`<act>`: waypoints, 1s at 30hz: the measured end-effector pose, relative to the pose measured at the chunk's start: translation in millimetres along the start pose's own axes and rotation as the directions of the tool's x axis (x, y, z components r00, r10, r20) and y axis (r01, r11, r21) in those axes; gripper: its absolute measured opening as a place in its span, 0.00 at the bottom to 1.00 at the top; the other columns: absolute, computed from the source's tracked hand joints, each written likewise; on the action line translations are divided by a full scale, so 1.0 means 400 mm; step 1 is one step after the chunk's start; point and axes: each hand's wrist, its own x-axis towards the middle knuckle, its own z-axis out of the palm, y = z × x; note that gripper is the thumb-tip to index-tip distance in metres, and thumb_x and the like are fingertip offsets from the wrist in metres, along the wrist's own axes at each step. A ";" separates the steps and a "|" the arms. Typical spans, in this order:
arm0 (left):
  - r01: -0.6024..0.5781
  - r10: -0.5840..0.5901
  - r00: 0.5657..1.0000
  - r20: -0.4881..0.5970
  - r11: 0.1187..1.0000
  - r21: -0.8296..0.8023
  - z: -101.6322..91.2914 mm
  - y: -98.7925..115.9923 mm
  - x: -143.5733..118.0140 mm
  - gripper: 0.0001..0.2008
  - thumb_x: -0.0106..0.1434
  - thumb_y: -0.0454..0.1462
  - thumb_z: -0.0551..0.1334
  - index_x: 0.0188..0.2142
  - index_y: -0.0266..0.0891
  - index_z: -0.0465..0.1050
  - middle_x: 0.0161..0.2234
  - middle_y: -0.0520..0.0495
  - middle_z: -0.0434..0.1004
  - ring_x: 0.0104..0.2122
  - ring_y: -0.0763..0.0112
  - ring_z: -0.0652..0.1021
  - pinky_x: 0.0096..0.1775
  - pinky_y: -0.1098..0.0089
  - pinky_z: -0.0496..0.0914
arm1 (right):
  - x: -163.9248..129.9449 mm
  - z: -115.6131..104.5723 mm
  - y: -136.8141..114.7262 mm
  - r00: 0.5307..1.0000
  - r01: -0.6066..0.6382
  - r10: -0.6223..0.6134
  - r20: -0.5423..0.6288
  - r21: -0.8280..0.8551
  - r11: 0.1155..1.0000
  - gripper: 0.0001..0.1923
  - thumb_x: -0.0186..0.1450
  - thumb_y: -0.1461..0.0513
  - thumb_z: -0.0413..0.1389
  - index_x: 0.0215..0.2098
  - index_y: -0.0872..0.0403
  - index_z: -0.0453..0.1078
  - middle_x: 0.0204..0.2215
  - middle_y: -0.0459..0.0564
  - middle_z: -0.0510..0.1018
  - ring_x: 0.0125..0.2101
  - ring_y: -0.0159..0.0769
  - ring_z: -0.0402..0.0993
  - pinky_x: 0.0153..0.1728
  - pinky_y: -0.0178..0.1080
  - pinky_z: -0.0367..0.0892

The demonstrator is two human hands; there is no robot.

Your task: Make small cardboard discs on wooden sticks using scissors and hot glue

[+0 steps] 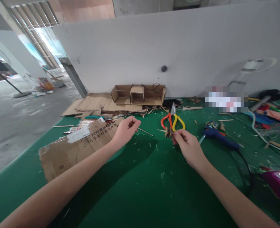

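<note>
While the small brown cardboard disc piece [168, 132] is pinched between thumb and forefinger of the right hand [188, 146], it is held just above the green tabletop [140, 183], at about one o'clock from the middle of the view and just below the handles of the red-and-yellow snips [172, 119]. The fingers of the right hand are clenched on that piece; what exactly is threaded through it cannot be told, since it is small and blurred. The left hand [125, 129] is raised at about eleven o'clock, its fingers curled together around something thin, apparently the near end of a thin wooden stick [145, 131] that runs out toward three o'clock from it; whether that stick is truly gripped or merely lies beneath the fingertips cannot be told.

For the step to be done well, the disc is best kept steady and square-on, with the grip kept at its edge so that its centre is left free. The stick is best held close to its working end, so that it does not flex, and brought in along one straight line rather than at a slant. The blue glue gun [221, 138], lying at three o'clock from the right hand with its nozzle toward the disc, is judged to be possibly hot, so its tip and cord are better avoided. The flattened cardboard sheet [78, 144] at nine o'clock is well apart from both hands.
</note>
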 end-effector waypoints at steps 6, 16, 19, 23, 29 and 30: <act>0.000 0.020 0.998 -0.056 0.944 0.330 -0.074 -0.061 0.050 0.20 0.64 0.47 0.50 0.22 0.38 0.63 0.19 0.51 0.68 0.24 0.69 0.72 0.27 0.70 0.63 | 0.005 0.006 0.011 1.000 0.026 -0.026 0.008 0.018 1.000 0.14 0.63 0.52 0.50 0.28 0.53 0.66 0.22 0.45 0.70 0.23 0.31 0.66 0.25 0.35 0.61; -0.389 0.267 0.887 0.377 0.873 0.294 -0.012 0.075 -0.063 0.30 0.60 0.41 0.58 0.60 0.43 0.54 0.52 0.43 0.70 0.52 0.60 0.70 0.50 0.60 0.66 | -0.038 0.033 -0.041 0.986 0.162 -0.167 -0.021 -0.151 0.975 0.12 0.64 0.54 0.49 0.28 0.53 0.66 0.20 0.44 0.70 0.22 0.31 0.65 0.23 0.35 0.59; -0.330 0.284 0.906 0.315 0.938 0.103 0.015 0.093 -0.084 0.15 0.63 0.36 0.55 0.49 0.41 0.66 0.42 0.46 0.77 0.42 0.67 0.77 0.42 0.67 0.71 | -0.049 0.047 -0.049 0.986 0.166 -0.165 0.012 -0.116 0.979 0.13 0.64 0.55 0.49 0.27 0.53 0.66 0.19 0.44 0.70 0.21 0.31 0.65 0.23 0.34 0.59; -0.325 0.307 0.923 0.233 0.945 0.043 0.019 0.082 -0.086 0.09 0.64 0.36 0.55 0.42 0.41 0.70 0.37 0.50 0.79 0.37 0.71 0.77 0.36 0.72 0.70 | -0.048 0.048 -0.052 0.986 0.163 -0.158 0.051 -0.104 0.981 0.17 0.65 0.54 0.47 0.22 0.53 0.63 0.17 0.43 0.68 0.20 0.29 0.63 0.22 0.34 0.57; -0.297 0.280 0.937 0.208 0.954 0.052 0.021 0.078 -0.083 0.07 0.62 0.36 0.57 0.36 0.40 0.74 0.32 0.50 0.79 0.32 0.73 0.76 0.32 0.73 0.69 | -0.047 0.048 -0.053 0.986 0.158 -0.151 0.064 -0.114 0.981 0.15 0.64 0.55 0.49 0.24 0.53 0.66 0.18 0.43 0.69 0.20 0.30 0.63 0.22 0.34 0.57; -0.288 0.274 0.938 0.211 0.957 0.040 0.023 0.078 -0.084 0.07 0.61 0.35 0.57 0.36 0.40 0.74 0.32 0.50 0.79 0.31 0.73 0.76 0.32 0.73 0.69 | -0.048 0.048 -0.052 0.986 0.159 -0.152 0.070 -0.117 0.980 0.15 0.64 0.55 0.49 0.24 0.53 0.66 0.18 0.43 0.69 0.20 0.30 0.63 0.22 0.34 0.57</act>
